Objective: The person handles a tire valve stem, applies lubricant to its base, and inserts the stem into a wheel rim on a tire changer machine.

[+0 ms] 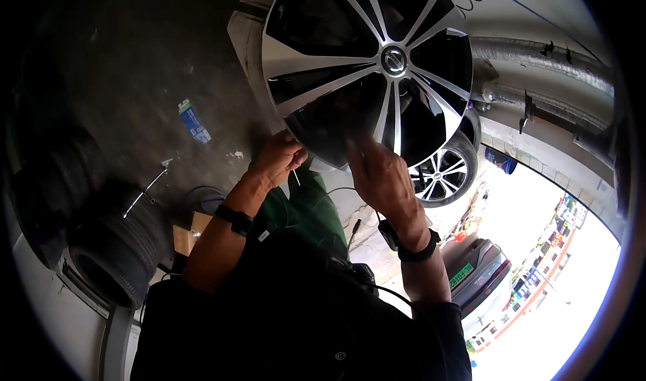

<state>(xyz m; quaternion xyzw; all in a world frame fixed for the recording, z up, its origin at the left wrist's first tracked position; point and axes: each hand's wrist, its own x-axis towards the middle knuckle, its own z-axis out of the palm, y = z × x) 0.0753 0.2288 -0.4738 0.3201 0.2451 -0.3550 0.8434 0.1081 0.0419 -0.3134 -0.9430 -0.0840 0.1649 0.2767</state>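
Note:
A large black-and-silver alloy wheel rim [397,122] fills the upper middle, with a round emblem cap at its centre. My left hand [277,160] is at the rim's lower left edge, its fingers closed in a pinch. A thin pale stick [297,177] shows just below those fingertips; whether they grip it is hard to make out. My right hand [383,179] reaches up to the lower part of the rim. Its fingertips are dark and smeared against the black face, so what they hold, if anything, is hidden.
Black tyres [114,253] stand at the left, with a long metal wrench [145,191] on one. A blue-and-white packet [194,121] lies on the dark floor. Another wheel [444,176] is behind my right hand. A grey car [479,273] stands outside, lower right.

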